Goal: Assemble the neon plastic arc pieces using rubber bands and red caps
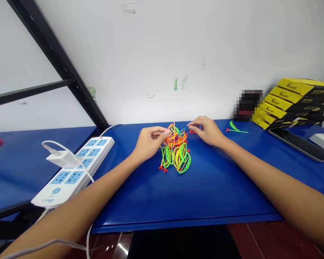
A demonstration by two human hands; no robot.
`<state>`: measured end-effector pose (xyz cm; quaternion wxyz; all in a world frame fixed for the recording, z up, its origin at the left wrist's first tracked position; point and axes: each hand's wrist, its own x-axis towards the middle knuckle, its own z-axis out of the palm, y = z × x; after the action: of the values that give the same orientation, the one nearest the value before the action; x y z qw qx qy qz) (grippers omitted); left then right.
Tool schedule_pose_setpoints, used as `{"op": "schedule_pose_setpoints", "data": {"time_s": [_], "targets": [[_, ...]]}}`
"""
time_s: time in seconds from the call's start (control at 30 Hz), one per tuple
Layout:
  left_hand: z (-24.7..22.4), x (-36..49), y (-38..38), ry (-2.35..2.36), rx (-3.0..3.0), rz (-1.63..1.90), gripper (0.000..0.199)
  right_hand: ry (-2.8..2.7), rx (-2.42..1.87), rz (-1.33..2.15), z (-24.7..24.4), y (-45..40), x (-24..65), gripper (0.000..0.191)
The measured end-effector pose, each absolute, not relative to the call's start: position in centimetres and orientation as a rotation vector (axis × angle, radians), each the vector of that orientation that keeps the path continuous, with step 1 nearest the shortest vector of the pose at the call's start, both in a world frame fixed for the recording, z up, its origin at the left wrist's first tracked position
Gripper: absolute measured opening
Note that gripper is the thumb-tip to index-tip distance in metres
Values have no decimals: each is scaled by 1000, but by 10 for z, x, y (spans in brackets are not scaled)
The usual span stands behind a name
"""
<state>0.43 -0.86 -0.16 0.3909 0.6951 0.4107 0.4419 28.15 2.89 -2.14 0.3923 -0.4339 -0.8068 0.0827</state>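
A pile of small plastic toy bows and arrows [175, 156] in green, yellow and orange lies on the blue table, several arrows ending in red suction cups. At the pile's upper left, my left hand [152, 142] pinches an orange toy bow [175, 139] between thumb and fingers. On the other side, my right hand [205, 131] has its thumb and fingertips drawn close together beside a blue piece [183, 131]; what they grip, if anything, is too small to make out. Red suction cups [192, 132] show just below those fingertips.
A green toy bow with an arrow [234, 127] lies apart on the right. Beyond it are a phone [299, 144] and stacked yellow-and-black boxes [288, 97]. A white power strip [75, 172] with a plugged-in charger [62, 158] and cables lies left, near a black metal frame [62, 64].
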Motion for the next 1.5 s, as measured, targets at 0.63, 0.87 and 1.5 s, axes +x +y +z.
{"op": "schedule_pose_setpoints", "data": {"time_s": [0.63,0.87,1.5], "targets": [[4,0,-8,818,1459,724,48,-1815,-920,427,9,-27,235,15],[-4,-4,8,1086,1052,1326,44,-1911,-904,455,12,-28,238,12],[-1,-24,21,1802,2240,978,38,-2097,-1643,257,-15,32,314,19]]}}
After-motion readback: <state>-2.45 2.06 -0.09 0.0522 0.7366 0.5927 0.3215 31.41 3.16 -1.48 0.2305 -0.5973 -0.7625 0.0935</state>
